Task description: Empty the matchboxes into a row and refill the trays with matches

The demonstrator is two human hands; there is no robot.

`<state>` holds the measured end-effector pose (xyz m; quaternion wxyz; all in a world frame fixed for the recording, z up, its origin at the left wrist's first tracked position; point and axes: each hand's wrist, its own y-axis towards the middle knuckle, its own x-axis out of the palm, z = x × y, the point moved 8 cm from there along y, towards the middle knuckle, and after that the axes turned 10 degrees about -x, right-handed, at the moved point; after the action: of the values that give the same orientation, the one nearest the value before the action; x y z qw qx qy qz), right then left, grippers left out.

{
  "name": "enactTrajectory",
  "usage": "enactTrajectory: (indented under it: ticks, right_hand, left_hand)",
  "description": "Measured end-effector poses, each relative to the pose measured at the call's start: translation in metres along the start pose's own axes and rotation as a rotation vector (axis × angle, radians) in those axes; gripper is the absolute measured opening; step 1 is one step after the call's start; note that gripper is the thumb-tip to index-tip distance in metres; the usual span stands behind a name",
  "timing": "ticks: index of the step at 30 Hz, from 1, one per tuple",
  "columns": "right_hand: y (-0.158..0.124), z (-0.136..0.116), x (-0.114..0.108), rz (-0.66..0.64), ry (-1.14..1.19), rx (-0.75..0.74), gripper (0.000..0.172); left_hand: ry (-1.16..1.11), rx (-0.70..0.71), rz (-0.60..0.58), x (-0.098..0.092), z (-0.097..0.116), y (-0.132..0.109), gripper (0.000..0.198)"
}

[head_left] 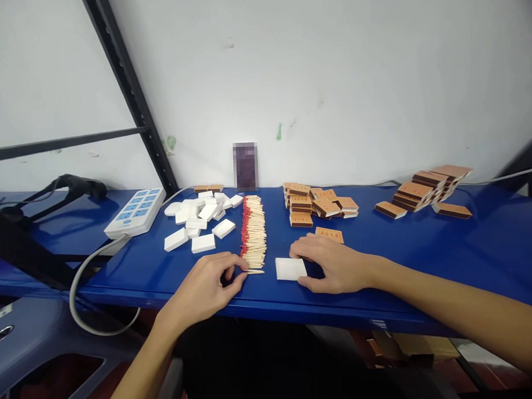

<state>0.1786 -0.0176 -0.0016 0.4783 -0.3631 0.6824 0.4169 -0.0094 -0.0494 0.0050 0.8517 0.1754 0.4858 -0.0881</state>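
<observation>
A long row of red-tipped matches [254, 232] lies on the blue shelf [164, 284]. At the row's near end, my left hand [214, 283] pinches the red-head end of a match [255, 272] between thumb and forefinger. Right of the row, my right hand [327, 264] grips the right end of a white matchbox tray [290, 269] lying on the shelf. Just behind my right hand is an orange matchbox sleeve [329, 235]. White trays [203, 243] lie in a loose pile left of the matches.
Orange matchboxes [301, 220] are stacked behind my right hand, with another stack [414, 191] farther right. A white power strip [135, 213] with a cable lies at the left by a black metal post [136, 105]. A pixelated dark object [245, 167] leans on the wall.
</observation>
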Motion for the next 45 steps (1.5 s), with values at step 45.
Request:
enactTrajectory:
  ticks: [45]
  right_hand:
    - [0.006, 0.010, -0.005, 0.032, 0.122, 0.182, 0.028]
  left_hand:
    - [0.071, 0.016, -0.021, 0.002, 0.002, 0.001, 0.026]
